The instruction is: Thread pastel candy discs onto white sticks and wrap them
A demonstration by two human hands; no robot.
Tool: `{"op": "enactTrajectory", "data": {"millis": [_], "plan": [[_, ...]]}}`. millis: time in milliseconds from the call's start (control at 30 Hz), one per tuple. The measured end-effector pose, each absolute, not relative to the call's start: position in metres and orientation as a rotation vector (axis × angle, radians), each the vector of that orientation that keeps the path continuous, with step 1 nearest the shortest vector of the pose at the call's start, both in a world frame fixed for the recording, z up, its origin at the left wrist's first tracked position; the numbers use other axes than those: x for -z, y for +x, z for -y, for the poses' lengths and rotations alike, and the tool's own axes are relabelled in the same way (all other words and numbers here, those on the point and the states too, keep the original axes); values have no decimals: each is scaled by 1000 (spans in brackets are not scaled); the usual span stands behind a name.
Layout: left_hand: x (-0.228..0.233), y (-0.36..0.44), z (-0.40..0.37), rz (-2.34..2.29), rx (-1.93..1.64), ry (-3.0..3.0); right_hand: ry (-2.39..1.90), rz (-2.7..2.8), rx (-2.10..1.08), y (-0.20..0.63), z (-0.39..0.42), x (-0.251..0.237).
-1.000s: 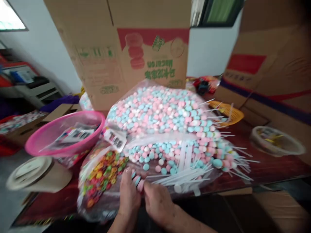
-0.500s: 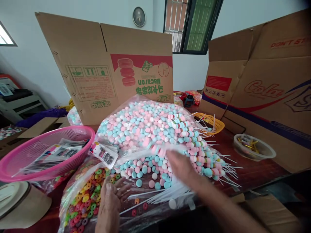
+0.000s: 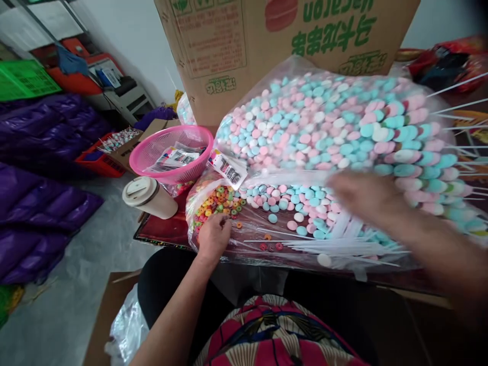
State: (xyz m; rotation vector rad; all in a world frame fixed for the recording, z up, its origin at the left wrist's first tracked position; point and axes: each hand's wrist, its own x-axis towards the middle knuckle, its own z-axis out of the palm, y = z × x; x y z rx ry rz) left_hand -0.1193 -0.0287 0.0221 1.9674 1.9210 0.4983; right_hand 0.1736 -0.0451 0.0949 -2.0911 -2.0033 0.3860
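A big clear bag of pink and blue round candies (image 3: 312, 122) lies on the dark red table (image 3: 160, 230), with loose candies and white plastic sticks (image 3: 343, 246) in front of it. My left hand (image 3: 213, 236) rests on a smaller bag of colourful ring candies (image 3: 215, 201), fingers curled at its edge. My right hand (image 3: 366, 195) is blurred, hovering over the loose candies and sticks below the big bag; what it holds is unclear. Finished candy skewers (image 3: 423, 168) are stacked at the right.
A pink basket (image 3: 171, 155) of printed packets and a lidded paper cup (image 3: 147, 195) stand at the table's left end. A tall cardboard box (image 3: 282, 40) rises behind the bags. Purple bags (image 3: 41, 193) cover the floor on the left.
The view has tilted down and left, showing my lap and the floor. My right hand moved right over the sticks. My left hand stays on the ring-candy bag.
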Motion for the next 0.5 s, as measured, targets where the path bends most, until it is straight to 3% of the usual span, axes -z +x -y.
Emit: {"op": "enactTrajectory", "data": {"millis": [200, 400, 500], "plan": [[-20, -100, 37, -1776, -1, 2286, -2282, 2372, -251, 129, 50, -69], [-24, -82, 32, -1593, -161, 2372, -2523, 2291, -365, 167, 73, -72], [-26, -44, 22, -1424, -105, 2509, -2375, 2439, -464, 162, 82, -61]]}}
